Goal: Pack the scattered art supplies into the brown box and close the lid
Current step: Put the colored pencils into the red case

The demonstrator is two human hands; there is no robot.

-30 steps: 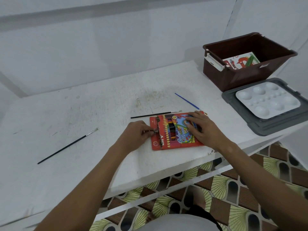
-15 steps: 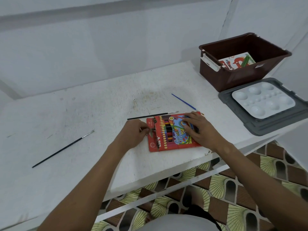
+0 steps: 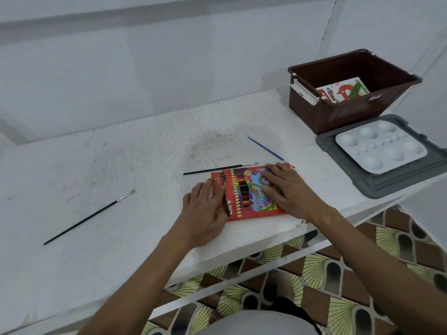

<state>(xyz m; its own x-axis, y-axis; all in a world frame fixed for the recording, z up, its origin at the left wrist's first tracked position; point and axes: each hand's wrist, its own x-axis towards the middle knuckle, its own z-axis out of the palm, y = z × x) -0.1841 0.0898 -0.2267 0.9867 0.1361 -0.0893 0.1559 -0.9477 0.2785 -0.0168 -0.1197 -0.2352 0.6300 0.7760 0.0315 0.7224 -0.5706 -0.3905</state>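
The red pencil box (image 3: 249,193) lies flat under both hands; left hand (image 3: 205,209) and right hand (image 3: 287,189) press it with straight fingers

Glossy card pencil pack (image 3: 251,197); matt plastic brown box (image 3: 338,112); rough white table (image 3: 121,170).

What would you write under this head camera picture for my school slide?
Both hands press flat on a red colour pencil pack on the white table.

Soft, even, dim light; wide-angle bowing at edges.
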